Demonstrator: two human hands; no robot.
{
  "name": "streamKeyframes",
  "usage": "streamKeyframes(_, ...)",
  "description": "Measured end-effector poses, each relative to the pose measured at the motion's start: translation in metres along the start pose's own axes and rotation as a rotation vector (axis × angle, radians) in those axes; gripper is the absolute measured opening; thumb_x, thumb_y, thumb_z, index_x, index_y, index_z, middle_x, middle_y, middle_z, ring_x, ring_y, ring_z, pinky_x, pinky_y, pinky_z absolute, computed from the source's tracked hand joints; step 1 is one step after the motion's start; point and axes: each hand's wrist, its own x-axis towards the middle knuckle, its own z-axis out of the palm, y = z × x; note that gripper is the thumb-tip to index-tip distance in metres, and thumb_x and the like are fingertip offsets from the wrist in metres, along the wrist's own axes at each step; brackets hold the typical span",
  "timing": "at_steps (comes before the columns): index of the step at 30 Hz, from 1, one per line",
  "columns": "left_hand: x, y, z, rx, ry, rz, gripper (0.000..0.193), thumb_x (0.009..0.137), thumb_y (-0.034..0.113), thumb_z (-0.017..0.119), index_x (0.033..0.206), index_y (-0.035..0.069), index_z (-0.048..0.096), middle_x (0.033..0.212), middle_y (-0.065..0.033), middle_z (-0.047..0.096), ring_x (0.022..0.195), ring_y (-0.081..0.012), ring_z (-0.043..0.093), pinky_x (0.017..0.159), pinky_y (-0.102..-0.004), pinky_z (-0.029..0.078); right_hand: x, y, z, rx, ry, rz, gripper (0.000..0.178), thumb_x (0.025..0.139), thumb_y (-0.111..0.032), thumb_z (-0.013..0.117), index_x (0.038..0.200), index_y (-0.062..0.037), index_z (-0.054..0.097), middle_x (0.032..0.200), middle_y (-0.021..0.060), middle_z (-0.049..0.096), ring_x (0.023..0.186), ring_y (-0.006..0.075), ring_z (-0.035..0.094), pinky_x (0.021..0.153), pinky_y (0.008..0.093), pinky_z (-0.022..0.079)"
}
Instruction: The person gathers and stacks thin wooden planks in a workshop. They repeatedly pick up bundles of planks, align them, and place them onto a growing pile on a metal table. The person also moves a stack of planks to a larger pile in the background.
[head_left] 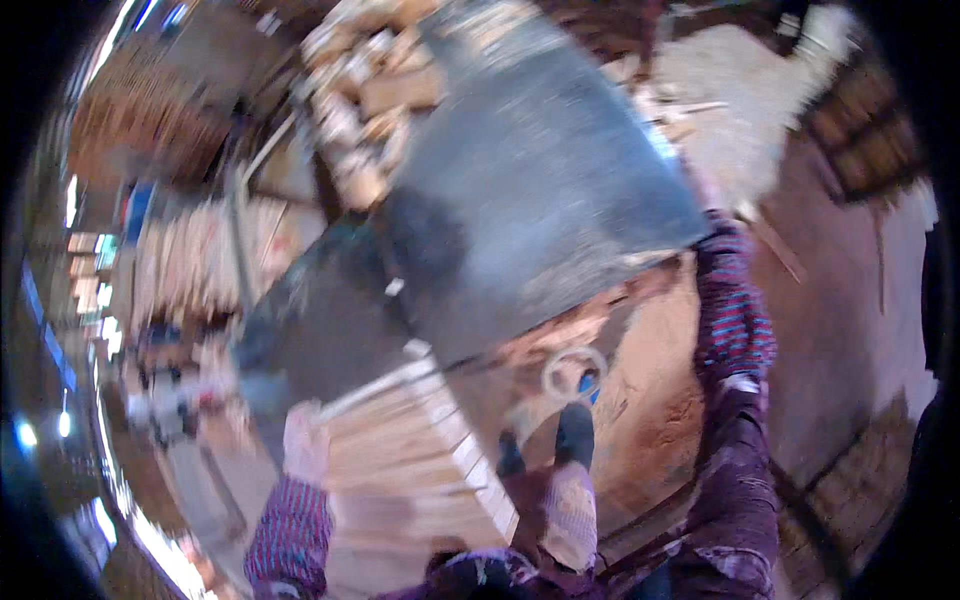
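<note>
A wide dark, smooth tabletop [540, 160] spreads in front of me, with light glare on it. My right hand [704, 188] is at its right edge, arm stretched forward; motion blur smears the fingers. Low on the left, my left hand [306, 445] is beside the near edge of the dark surface, at the corner of a stack of pale wooden boards [400, 450]. Its fingers are blurred too, and I cannot tell whether it grips a board. Both arms wear striped purple knitted cuffs.
Wood offcuts [400, 90] are heaped beyond the tabletop on the left. More boards [200, 255] are stacked farther left. A pale ring [574, 374] shows near my feet, beside sawdust [650, 370]. A loose stick [778, 248] is on the reddish floor [830, 300] at right.
</note>
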Motion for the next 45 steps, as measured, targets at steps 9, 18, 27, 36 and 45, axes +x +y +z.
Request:
streamKeyframes(9,-0.020,-0.011,0.010,0.643,0.024,0.516,0.036,0.076,0.018,0.059,0.106,0.000,0.062,0.113,-0.0191,0.064,0.102,-0.0382,0.061,0.090,-0.0434,0.049,0.067,0.068,0.034,0.149,-0.146,0.012,0.050,0.098,-0.049,0.049,0.118,-0.0051,0.063,0.101,0.0115,0.067,0.095,0.0224,0.062,0.086,0.0387,0.050)
streamKeyframes(18,-0.036,-0.004,0.019,0.646,0.087,0.316,0.046,0.077,0.039,0.067,0.113,0.010,0.063,0.115,-0.0102,0.063,0.107,-0.0336,0.058,0.092,-0.0430,0.047,0.051,0.098,0.004,0.598,-0.205,0.274,0.048,0.099,-0.045,0.047,0.126,-0.0061,0.058,0.110,0.0093,0.064,0.104,0.0227,0.059,0.091,0.0387,0.048)
streamKeyframes(27,-0.054,-0.003,0.006,0.681,0.053,0.281,0.045,0.082,0.042,0.067,0.114,0.011,0.064,0.112,-0.0094,0.065,0.107,-0.0327,0.058,0.092,-0.0440,0.048,-0.184,0.046,-0.053,1.132,-0.203,0.519,0.040,0.099,-0.035,0.054,0.130,-0.0099,0.057,0.097,0.0006,0.064,0.087,0.0207,0.061,0.083,0.0366,0.050)
streamKeyframes(36,-0.009,-0.016,-0.003,0.375,-0.202,0.304,0.038,0.090,0.037,0.059,0.113,0.007,0.065,0.105,-0.0130,0.068,0.104,-0.0304,0.063,0.094,-0.0393,0.047,-0.480,0.011,-0.089,1.223,-0.215,0.566,0.026,0.099,-0.033,0.050,0.080,-0.0151,0.054,0.082,-0.0005,0.058,0.076,0.0190,0.055,0.072,0.0380,0.049)
streamKeyframes(45,0.047,-0.066,-0.047,-0.052,-0.420,0.528,0.029,0.097,0.024,0.057,0.115,0.004,0.067,0.108,-0.0055,0.069,0.096,-0.0160,0.064,0.087,-0.0299,0.050,-0.672,-0.024,-0.056,1.286,-0.309,0.790,0.028,0.101,-0.035,0.047,0.083,-0.0164,0.058,0.078,-0.0018,0.059,0.075,0.0168,0.058,0.070,0.0365,0.047)
